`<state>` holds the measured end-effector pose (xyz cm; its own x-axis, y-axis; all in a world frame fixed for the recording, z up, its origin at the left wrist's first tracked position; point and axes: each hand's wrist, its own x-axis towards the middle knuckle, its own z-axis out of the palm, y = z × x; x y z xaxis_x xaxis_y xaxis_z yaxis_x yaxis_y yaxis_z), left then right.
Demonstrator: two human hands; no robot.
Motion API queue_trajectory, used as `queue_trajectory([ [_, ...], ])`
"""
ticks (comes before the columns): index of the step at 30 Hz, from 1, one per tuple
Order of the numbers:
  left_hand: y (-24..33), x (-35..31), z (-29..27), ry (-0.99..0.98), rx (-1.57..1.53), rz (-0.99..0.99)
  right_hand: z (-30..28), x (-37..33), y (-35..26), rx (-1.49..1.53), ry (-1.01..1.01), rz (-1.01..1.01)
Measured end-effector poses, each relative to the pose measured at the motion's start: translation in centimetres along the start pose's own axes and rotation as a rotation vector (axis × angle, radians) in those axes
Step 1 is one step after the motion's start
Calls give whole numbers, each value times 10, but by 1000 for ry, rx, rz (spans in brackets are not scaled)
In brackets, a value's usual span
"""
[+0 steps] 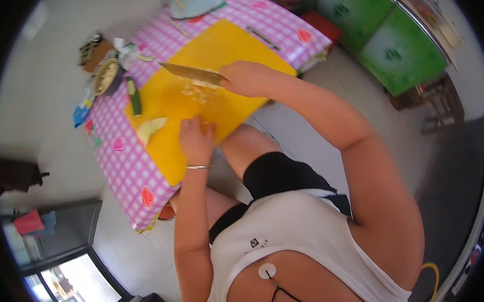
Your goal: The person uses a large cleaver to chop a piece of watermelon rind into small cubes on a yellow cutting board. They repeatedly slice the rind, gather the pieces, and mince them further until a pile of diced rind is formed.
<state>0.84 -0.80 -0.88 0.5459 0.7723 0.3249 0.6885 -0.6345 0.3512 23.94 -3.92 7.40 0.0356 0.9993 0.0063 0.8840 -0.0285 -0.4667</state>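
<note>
Clearly, a large rectangular yellow cutting board (222, 40) covers much of the desk (117, 174), which is spread with a pink-and-white checked cloth with flower prints. Over the middle of the board, the right hand (246, 78) has its fingers clamped on the handle end of a broad metal kitchen knife (191, 72), whose blade points toward the board's far left. Small pale chopped pieces (200, 93) are scattered on the board just below the blade. The left hand (196, 138), a silver-coloured bangle (198, 167) at its wrist, is at the board's near side with its fingers bent downward; they are blurred, and I cannot tell whether they pinch anything.

Left of that hand on the board is a pale greenish-white vegetable piece (152, 128). A long dark green vegetable piece with a pale cut face (133, 96) lies at the board's left corner. Beyond that corner sit a round dark bowl of pale pieces (108, 77) and a crumpled whitish plastic bag (127, 52). A slim dark-and-silver object (263, 38) lies past the board's far right edge.
</note>
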Motion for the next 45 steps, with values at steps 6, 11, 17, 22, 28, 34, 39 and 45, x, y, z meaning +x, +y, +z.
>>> queue_trajectory([
  [6, 12, 15, 17, 82, -59, 124, -22, -2, 9, -103, -43, 42],
  [11, 10, 15, 28, 92, -50, 106, -24, 11, 24, -243, 113, 52],
  [17, 17, 16, 30, 43, 67, 110, 11, 10, 74, -413, 236, -27],
  [22, 21, 16, 29, -18, 120, 70, 5, -44, 116, -7, 948, -353],
  [28, 29, 16, 28, -34, 167, 28, 128, -148, 246, 861, 1188, 543],
  [34, 39, 21, 30, -64, 190, -14, 374, -276, 365, 993, 370, 1446],
  [39, 41, 26, 31, -17, 187, 54, 432, -274, 375, 630, 72, 1537],
  [45, 42, 26, 35, -60, 237, 34, 433, -233, 395, 259, 187, 1320],
])
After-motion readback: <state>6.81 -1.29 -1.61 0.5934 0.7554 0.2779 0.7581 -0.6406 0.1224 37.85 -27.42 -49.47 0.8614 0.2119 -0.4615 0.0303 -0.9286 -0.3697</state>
